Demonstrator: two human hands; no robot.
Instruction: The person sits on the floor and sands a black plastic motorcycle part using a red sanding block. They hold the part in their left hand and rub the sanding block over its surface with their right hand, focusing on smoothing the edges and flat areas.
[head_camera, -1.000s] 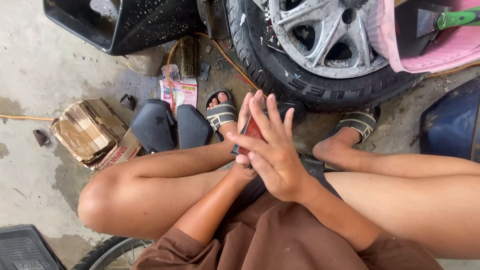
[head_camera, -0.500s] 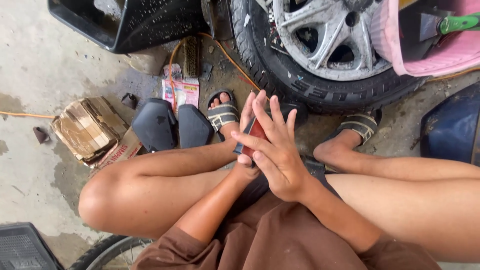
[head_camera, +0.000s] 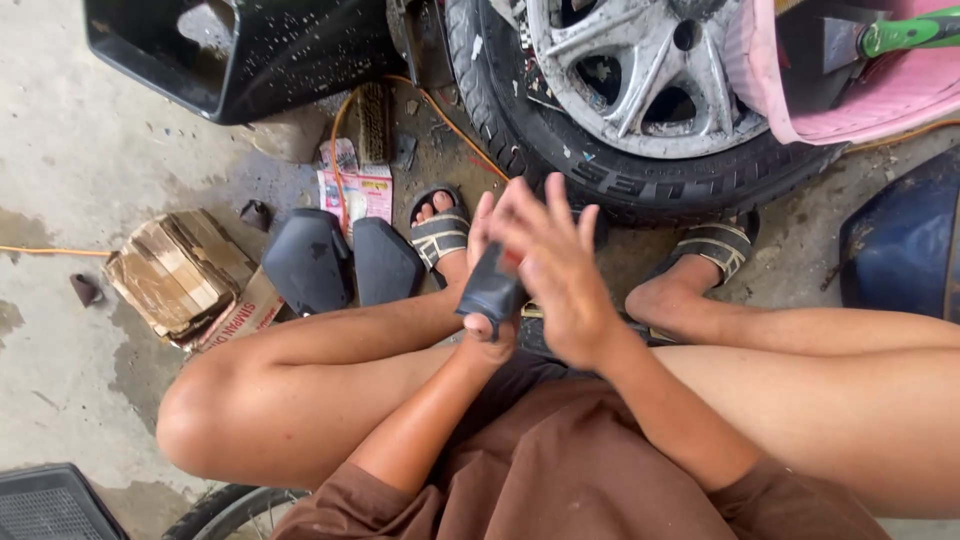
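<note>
A wet concrete floor (head_camera: 70, 150) carries everything here. At its far edge, right of centre, stands a black tyre (head_camera: 600, 170) on a dusty silver alloy wheel (head_camera: 640, 70). A glossy black moulded panel (head_camera: 260, 50) lies in the far left corner, and a pink tub (head_camera: 880, 90) with a green-handled tool (head_camera: 910, 32) in it fills the far right corner. A dark blue body panel (head_camera: 900, 250) sits at the right edge, and a black ribbed mat (head_camera: 50, 505) in the near left corner, beside a thin spoked wheel (head_camera: 230, 505) at the near edge.

The person squats on the floor in brown shorts (head_camera: 540, 470), knees spread, with sandalled feet (head_camera: 442, 232) near the tyre. Left of the knees lies a crushed cardboard box (head_camera: 175, 270), and between it and the left foot rest two black plastic covers (head_camera: 310, 260), side by side. Beyond them lie a red and white paper packet (head_camera: 355, 190), a worn brush (head_camera: 373, 122) and an orange cord (head_camera: 345, 110) that loops toward the tyre.

The two hands meet in front of the tyre, above the floor between the feet. The left hand (head_camera: 487, 320) is closed around a small dark plastic piece (head_camera: 492, 285), with its thumb under the lower edge. The right hand (head_camera: 560, 280) lies against the far side of that piece with its fingers (head_camera: 530, 205) spread and pointing away, the palm pressed to it rather than curled round it. A small red mark shows at the piece's top edge; what it belongs to I cannot tell.
</note>
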